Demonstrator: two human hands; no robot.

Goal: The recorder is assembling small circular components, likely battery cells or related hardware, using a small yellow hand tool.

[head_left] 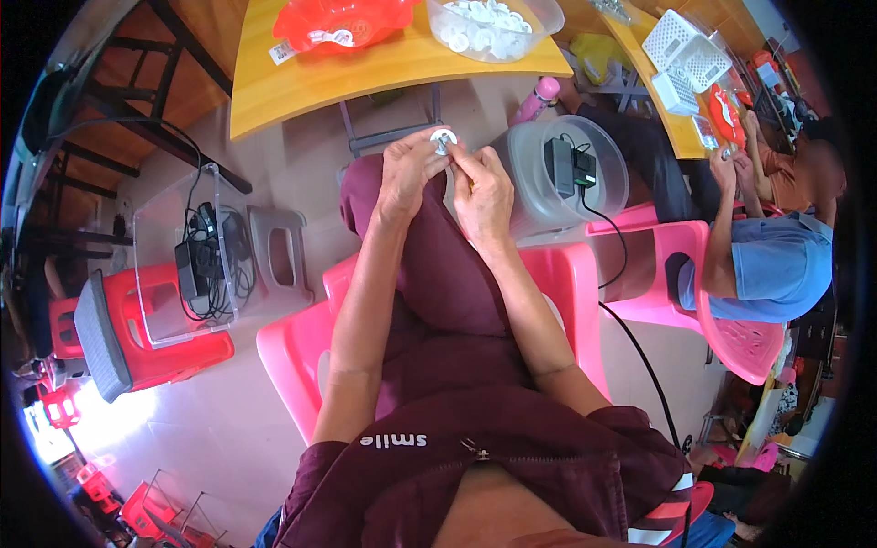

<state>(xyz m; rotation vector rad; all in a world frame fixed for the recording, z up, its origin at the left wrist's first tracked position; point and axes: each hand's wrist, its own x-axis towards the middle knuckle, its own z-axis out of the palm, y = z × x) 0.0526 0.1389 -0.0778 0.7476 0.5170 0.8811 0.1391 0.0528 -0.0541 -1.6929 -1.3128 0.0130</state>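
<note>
Above my lap, a small white round plastic piece with a greyish part at its middle is between my hands. My left hand is closed with its fingertips pinching the piece from the left. From the right, the thumb and forefinger of my right hand press together at the piece's lower right edge. On the yellow table beyond my hands stand a red scalloped bowl with a few white pieces in it and a clear plastic tub full of similar white round pieces.
Right of my knees stands a translucent bin with black power adapters, and a cable trails from it. A pink bottle is behind it. At left, a clear box holds cables. A co-worker in a blue shirt sits at right.
</note>
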